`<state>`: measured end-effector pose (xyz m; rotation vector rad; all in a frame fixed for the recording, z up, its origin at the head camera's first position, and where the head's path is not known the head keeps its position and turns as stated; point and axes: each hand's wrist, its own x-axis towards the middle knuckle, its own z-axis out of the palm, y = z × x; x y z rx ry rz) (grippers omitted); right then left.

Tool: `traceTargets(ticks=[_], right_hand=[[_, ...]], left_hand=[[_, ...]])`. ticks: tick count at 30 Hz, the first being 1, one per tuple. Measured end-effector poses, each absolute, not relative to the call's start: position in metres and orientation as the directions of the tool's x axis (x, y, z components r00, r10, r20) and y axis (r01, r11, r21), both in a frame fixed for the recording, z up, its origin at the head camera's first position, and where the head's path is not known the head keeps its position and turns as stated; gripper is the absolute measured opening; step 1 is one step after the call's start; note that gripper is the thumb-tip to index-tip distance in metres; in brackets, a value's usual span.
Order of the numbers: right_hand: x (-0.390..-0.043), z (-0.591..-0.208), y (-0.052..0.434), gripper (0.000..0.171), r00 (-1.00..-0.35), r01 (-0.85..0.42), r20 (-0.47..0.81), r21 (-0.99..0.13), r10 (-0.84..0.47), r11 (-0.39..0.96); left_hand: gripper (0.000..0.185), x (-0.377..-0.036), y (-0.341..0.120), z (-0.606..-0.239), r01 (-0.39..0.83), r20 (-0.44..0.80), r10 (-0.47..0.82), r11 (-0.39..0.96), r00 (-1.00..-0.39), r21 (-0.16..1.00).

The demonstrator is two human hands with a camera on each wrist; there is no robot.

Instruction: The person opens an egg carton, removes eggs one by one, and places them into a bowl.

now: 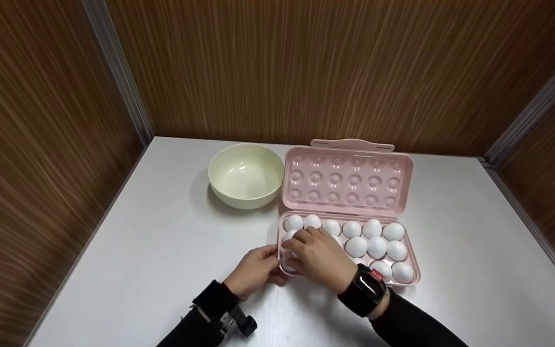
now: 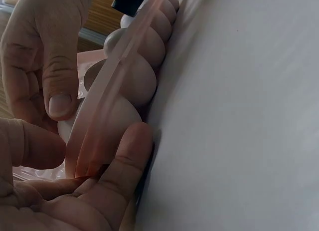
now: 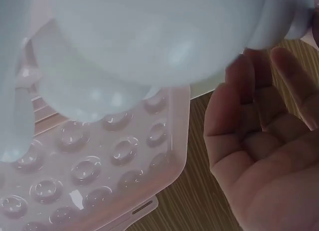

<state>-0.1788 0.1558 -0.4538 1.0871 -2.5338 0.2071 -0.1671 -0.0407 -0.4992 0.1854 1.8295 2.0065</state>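
A pink plastic egg carton (image 1: 348,215) lies open, its lid folded back and its base filled with white eggs (image 1: 356,246). My left hand (image 1: 253,270) grips the base at the near left corner, with fingers along its side and underside in the left wrist view. My right hand (image 1: 323,258) reaches over the left part of the base. Its thumb and fingers are curled round the egg (image 1: 288,264) in the near left corner, and the hand hides several eggs behind it. In the right wrist view, the fingers (image 3: 224,111) come close up against the white eggs.
A pale green bowl (image 1: 246,178) stands left of the lid, close beside it. Everything sits on a white table (image 1: 162,231). Wood-patterned panels (image 1: 268,72) rise behind the table and on both sides.
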Motion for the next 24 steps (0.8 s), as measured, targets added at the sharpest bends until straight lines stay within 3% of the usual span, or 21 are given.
traceTargets(ticks=[5,12,24], right_hand=[[-0.1743,-0.4549,0.1511,0.023,-0.633,-0.714,0.372,0.059,-0.679,0.698],[-0.1698,-0.4540,0.1482,0.025,-0.662,-0.652,0.377,0.136,-0.648,0.746],[-0.1738,-0.4555,0.1539,0.024,-0.628,-0.694,0.400,0.100,-0.668,0.713]], left_hand=[[0.050,-0.1679,-0.0404,-0.4980,-0.206,-0.172,0.391,-0.045,-0.904,0.978],[0.051,-0.1651,-0.0406,-0.4943,-0.188,-0.163,0.389,-0.029,-0.907,0.982],[0.051,-0.1665,-0.0402,-0.4971,-0.194,-0.173,0.381,-0.018,-0.908,0.981]])
